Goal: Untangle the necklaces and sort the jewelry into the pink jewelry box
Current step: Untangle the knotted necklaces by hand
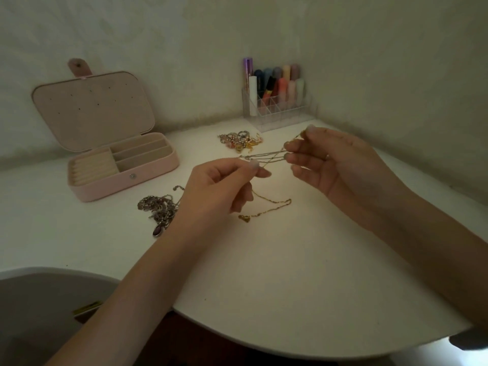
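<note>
Stretching between the two hands, above the white table [290, 273], is a thin gold chain [266, 157] doubled into several crossing strands. The left hand [224, 186] pinches one end of the bundle between thumb and forefinger, the other fingers curled under. The right hand [335, 165] holds the far end at its fingertips, palm turned up, with another bit of chain pinched higher by the thumb. A loose length of the same gold chain drops from the left hand and trails on the table, ending in a small pendant [244, 218].

The pink jewelry box [118, 167] stands open well to the left, its compartments bare as far as I can see. Near the left wrist lies a tangled silver necklace heap [158, 207] with a dark purple stone. A pile of rings and earrings [240, 141] sits near a clear organiser of lipsticks [277, 101].

The risk I see is tension: pulling the hands apart while the strands cross could cinch a knot tighter or snap a fine link. The trailing end could also snag the silver heap if it is dragged leftward.
</note>
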### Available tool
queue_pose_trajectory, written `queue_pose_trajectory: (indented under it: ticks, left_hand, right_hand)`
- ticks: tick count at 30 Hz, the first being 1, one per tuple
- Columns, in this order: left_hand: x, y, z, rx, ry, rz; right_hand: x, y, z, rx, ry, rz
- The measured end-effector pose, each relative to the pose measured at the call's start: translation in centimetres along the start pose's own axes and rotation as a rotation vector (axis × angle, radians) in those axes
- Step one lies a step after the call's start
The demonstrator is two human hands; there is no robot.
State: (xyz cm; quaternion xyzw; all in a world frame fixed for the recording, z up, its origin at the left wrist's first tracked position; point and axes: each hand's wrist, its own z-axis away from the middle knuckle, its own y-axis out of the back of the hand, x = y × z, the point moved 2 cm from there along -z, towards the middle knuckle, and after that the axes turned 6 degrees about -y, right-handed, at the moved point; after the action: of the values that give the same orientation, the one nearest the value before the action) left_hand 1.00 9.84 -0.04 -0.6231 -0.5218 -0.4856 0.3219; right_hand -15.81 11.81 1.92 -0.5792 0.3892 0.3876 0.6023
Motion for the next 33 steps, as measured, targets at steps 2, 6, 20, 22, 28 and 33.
queue_pose_trajectory:
  ticks: [2,6,20,22,28,33]
  left_hand:
    - [0.1,0.0,0.0,0.0,-0.001,-0.006]
    - [0.0,0.2,-0.2,0.056,0.003,-0.028]
    - [0.1,1.2,-0.3,0.213,-0.039,0.052]
    - [0.1,1.2,-0.3,0.213,-0.037,0.061]
    - [0.0,1.2,-0.4,0.222,-0.015,0.058]
    - [-0.1,1.3,-0.3,0.229,-0.009,0.056]
  right_hand:
    - [-0.2,0.3,-0.1,0.018,0.014,-0.008]
    - [-0.1,0.6,-0.2,0.003,0.052,0.06]
    - [0.3,0.9,-0.4,0.021,0.117,0.145]
    - [0.2,1.1,-0.5,0.028,0.117,0.127]
    - [-0.1,1.3,-0.6,0.023,0.128,0.077]
    - [-0.3,1.3,-0.6,0.025,0.13,0.004]
